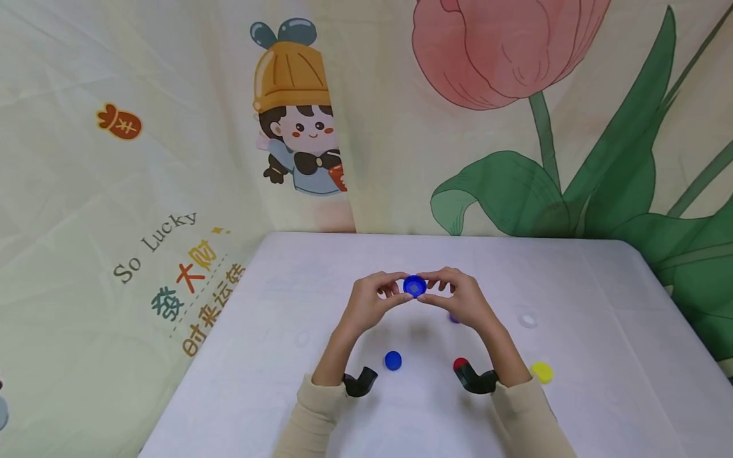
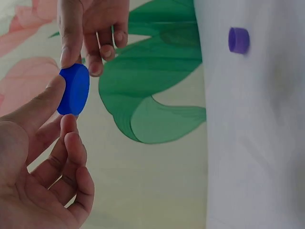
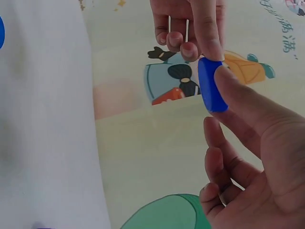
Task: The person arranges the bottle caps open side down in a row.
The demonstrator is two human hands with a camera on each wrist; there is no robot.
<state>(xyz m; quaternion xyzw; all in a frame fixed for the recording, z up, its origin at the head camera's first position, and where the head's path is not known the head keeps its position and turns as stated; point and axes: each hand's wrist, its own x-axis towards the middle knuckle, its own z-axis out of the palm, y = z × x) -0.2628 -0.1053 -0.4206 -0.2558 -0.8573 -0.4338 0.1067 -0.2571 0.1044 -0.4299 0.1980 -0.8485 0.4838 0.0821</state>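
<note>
Above the table, both hands hold one blue bottle cap [image 1: 415,286] between them. Its hollow side faces the head camera, with a greyish patch visible inside. My left hand [image 1: 368,304] pinches the cap's left edge between thumb and forefinger, other fingers curled loosely. On the opposite edge, my right hand [image 1: 462,299] pinches it the same way. The left wrist view shows the cap [image 2: 74,89] from its closed, smooth face and side. Behind the right hand, a purple cap [image 1: 454,319] lies on the table, partly covered in the head view.
A second blue cap [image 1: 392,360] lies on the white tabletop [image 1: 309,407] between the forearms. A red cap [image 1: 460,363] is partly hidden by the black wrist piece [image 1: 476,380]. Right of the right forearm are a yellow cap [image 1: 541,372] and a whitish ring [image 1: 527,320]. A printed curtain [image 1: 389,159] hangs behind.
</note>
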